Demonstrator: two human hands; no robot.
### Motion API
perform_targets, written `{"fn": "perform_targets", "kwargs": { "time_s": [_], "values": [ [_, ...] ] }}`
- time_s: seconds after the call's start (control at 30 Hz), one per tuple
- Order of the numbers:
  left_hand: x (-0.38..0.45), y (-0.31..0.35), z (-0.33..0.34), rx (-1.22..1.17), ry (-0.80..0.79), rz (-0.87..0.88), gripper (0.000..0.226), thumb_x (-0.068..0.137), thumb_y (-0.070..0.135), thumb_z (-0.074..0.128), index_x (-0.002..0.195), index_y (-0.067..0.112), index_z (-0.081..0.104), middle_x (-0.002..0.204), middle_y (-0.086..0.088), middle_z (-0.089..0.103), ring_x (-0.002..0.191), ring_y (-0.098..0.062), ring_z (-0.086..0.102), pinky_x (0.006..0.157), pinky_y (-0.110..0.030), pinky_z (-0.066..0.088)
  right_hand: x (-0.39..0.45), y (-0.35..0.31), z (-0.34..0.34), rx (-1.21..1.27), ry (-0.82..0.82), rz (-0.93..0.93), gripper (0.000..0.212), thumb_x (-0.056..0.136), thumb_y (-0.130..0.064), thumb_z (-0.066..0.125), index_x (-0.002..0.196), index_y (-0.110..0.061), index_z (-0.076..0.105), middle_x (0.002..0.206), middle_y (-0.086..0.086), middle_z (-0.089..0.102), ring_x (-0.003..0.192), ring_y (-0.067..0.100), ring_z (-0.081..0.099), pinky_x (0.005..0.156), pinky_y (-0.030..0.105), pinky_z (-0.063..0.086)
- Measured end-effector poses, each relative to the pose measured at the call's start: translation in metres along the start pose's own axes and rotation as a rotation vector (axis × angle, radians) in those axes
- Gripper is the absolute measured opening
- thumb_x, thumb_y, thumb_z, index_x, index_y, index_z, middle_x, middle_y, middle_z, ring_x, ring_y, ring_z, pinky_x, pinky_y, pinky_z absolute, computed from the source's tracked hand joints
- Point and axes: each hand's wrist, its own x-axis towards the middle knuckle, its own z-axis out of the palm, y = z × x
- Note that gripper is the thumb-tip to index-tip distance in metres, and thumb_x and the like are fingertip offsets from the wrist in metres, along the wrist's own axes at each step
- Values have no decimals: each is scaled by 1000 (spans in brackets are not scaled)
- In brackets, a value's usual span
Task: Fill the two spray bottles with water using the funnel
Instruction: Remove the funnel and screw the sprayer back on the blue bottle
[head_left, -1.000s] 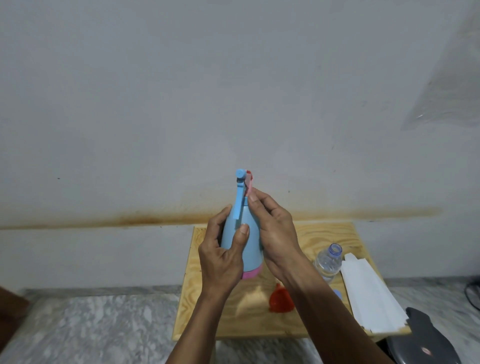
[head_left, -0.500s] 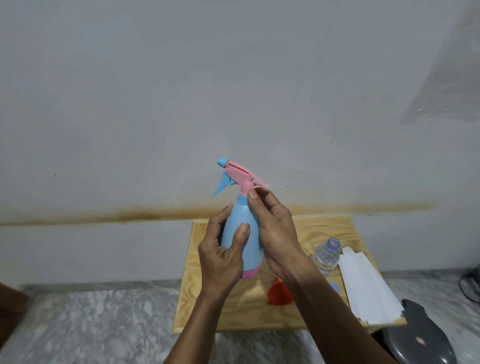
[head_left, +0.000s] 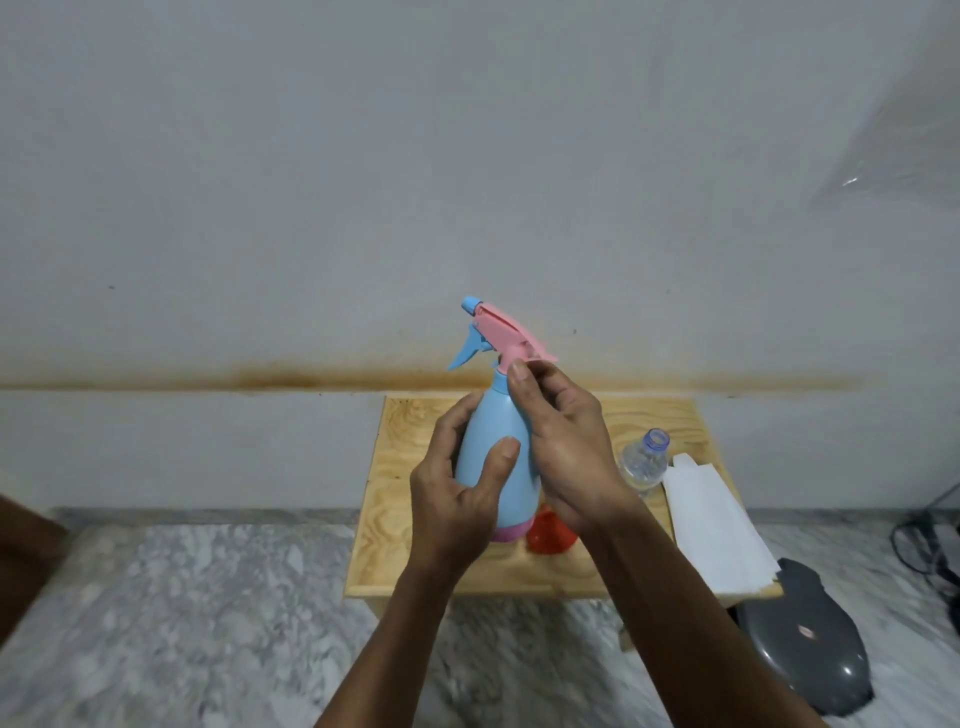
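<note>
I hold a light blue spray bottle (head_left: 493, 441) with a pink base upright above the small wooden table (head_left: 400, 488). My left hand (head_left: 457, 499) wraps the bottle's body from the left. My right hand (head_left: 561, 441) pinches the neck just under the pink and blue spray head (head_left: 498, 332), whose nozzle points left. A red funnel (head_left: 548, 535) lies on the table, partly hidden behind my right wrist. An uncapped clear plastic water bottle (head_left: 644, 460) stands to the right of my hands. No second spray bottle is visible.
A folded white cloth or paper (head_left: 714, 525) lies along the table's right edge. A dark grey lid-like object (head_left: 810, 649) sits on the marbled floor (head_left: 182, 623) at the right. Cables (head_left: 930, 545) lie at the far right. A stained wall (head_left: 311, 208) rises directly behind the table.
The spray head has turned, from edge-on to me to pointing left. The bottle stays in both hands, and my right fingers have shifted up on the neck.
</note>
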Motion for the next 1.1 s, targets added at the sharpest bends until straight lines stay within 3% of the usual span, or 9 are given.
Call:
{"fn": "perform_targets", "kwargs": {
  "time_s": [0.2,0.33,0.47,0.53,0.63,0.73,0.83,0.97,1.1],
  "values": [
    [-24,8,8,113,-38,-6,62,87,58,59,145,40,44,144,19,53,130,-3,54,102,-42,53,-14,-5,-13,-10,19,-14,24,93,-45,65,104,-27,76,101,4,74,92,18,69,90,53,56],
    [-45,20,17,119,-49,-38,55,84,58,59,137,53,44,140,36,50,127,6,53,100,-22,51,-25,0,-35,5,11,-28,25,89,-45,71,104,-25,75,104,8,74,100,24,69,93,58,54],
    [-76,16,25,98,-60,-87,54,83,53,62,135,45,50,139,31,54,125,6,55,95,-14,49,-33,7,-60,-33,-51,-1,46,76,-52,78,111,-24,67,99,0,75,90,19,69,86,47,56],
    [-97,13,28,107,-72,-129,54,82,52,62,134,42,52,134,32,57,124,6,56,93,-11,47,-36,13,-67,-123,-86,8,40,81,-52,76,112,-28,68,92,-7,73,82,9,64,77,34,51],
    [-122,7,26,144,-81,-175,59,82,54,63,138,37,55,135,28,59,125,5,56,96,-17,49,-44,22,-69,-283,-122,-46,25,94,-47,63,115,-35,68,92,-12,70,79,-6,60,74,19,46],
    [-140,-1,22,192,-70,-211,66,82,58,63,142,32,54,137,25,59,124,3,57,99,-30,53,-56,31,-66,-350,-118,-38,22,100,-42,56,103,-27,71,63,-8,51,51,0,43,54,15,35],
    [-150,-5,22,198,-52,-233,66,83,58,63,142,34,51,137,23,58,122,-1,59,97,-38,55,-60,40,-62,-395,-79,-17,31,100,-41,54,86,-19,71,52,-10,45,45,3,37,46,14,31],
    [-152,-18,13,180,-124,-357,60,82,67,55,137,44,46,129,22,61,113,-3,64,91,-41,58,-61,56,-54,-453,-36,26,40,101,-42,50,90,-9,70,75,8,67,60,6,51,58,22,40],
    [-151,-40,-6,206,-229,-442,50,89,68,39,131,45,51,121,17,66,107,0,65,90,-40,57,-59,88,-40,-472,61,127,43,99,-43,48,88,-4,64,86,16,69,68,16,54,64,32,40]
  ]
}}
